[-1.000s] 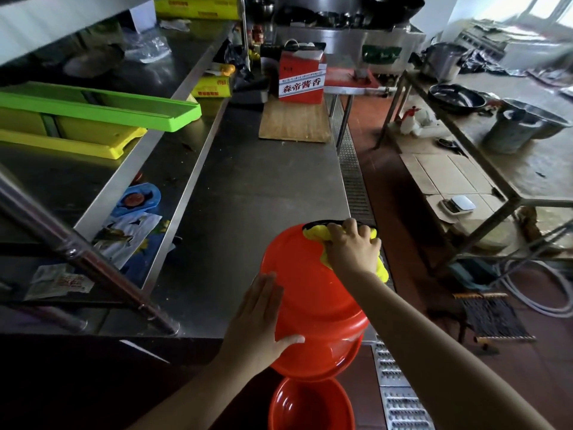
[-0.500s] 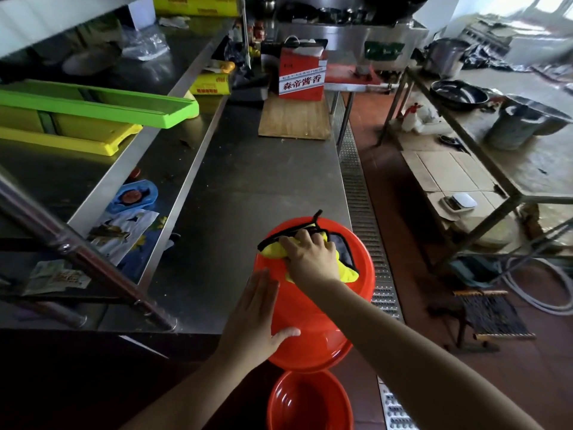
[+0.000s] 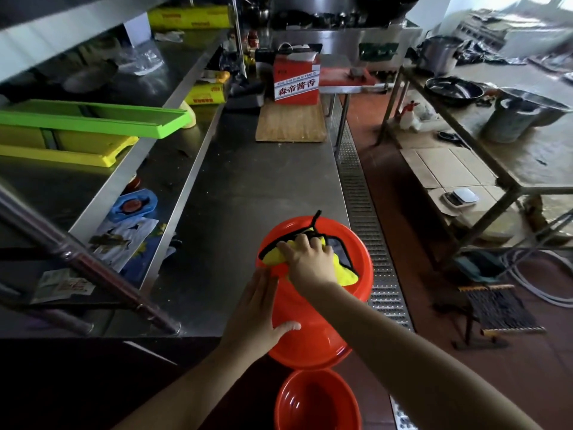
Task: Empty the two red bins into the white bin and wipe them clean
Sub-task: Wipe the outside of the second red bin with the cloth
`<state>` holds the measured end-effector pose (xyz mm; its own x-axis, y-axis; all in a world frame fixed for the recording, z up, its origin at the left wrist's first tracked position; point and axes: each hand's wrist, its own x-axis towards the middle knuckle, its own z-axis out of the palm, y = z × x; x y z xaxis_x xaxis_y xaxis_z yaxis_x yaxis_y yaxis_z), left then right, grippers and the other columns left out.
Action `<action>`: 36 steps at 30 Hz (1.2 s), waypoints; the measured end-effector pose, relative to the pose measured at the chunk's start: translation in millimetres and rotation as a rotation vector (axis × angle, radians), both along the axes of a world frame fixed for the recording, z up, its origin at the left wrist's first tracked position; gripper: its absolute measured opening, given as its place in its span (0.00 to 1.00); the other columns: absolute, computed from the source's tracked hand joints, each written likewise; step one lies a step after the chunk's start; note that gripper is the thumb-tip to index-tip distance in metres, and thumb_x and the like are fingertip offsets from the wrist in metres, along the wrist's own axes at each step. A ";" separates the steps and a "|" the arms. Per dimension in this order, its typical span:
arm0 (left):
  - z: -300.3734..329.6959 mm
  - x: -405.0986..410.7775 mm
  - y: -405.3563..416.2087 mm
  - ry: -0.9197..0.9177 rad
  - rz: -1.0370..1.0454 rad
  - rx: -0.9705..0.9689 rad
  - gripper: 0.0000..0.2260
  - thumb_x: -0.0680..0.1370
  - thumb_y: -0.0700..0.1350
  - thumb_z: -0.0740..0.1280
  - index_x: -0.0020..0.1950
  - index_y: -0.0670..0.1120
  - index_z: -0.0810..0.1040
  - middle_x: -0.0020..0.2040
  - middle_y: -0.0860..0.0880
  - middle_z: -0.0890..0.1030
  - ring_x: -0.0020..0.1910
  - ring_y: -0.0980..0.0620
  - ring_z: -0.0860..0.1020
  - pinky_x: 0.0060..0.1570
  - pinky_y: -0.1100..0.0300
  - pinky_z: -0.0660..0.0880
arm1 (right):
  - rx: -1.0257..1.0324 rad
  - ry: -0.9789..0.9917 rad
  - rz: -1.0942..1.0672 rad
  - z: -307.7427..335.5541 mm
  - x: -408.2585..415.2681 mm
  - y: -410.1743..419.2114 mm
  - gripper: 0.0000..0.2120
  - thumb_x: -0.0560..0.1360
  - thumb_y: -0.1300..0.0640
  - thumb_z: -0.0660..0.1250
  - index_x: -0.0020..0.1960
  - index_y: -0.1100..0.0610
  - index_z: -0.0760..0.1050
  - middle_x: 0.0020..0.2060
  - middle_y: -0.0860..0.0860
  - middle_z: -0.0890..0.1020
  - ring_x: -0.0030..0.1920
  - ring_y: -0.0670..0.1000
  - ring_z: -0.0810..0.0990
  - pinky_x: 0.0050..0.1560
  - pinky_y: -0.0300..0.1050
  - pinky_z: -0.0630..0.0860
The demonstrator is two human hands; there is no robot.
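Head view: wooden board [image 3: 290, 124], perhaps carton [image 3: 296, 83].

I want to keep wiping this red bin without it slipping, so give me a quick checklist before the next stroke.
1. Left hand steadying the upturned red bin: ok, palm flat on its side.
2. Right hand gripping the yellow cloth: ok.
3. Cloth touching the bin's bottom: ok.
4. Bin resting firmly on the steel counter: cannot tell; it overhangs the edge.
5. Second red bin out of the way: ok, below.
6. White bin nearby: cannot tell, not in view.
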<state>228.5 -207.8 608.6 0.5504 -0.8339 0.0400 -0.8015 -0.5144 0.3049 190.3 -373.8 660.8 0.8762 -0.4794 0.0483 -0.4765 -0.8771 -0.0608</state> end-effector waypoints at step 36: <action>-11.3 -2.1 -6.7 0.196 0.072 -0.252 0.57 0.59 0.80 0.63 0.79 0.56 0.45 0.79 0.55 0.51 0.77 0.55 0.52 0.70 0.52 0.62 | -0.005 0.181 0.018 26.8 -109.9 -3.5 0.27 0.76 0.54 0.66 0.72 0.38 0.66 0.65 0.55 0.66 0.60 0.61 0.70 0.60 0.60 0.72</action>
<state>226.4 -214.5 597.3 0.6255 -0.7696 0.1280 -0.6792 -0.4565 0.5747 80.4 -377.3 687.5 0.8792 -0.4641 -0.1083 -0.4638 -0.8855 0.0289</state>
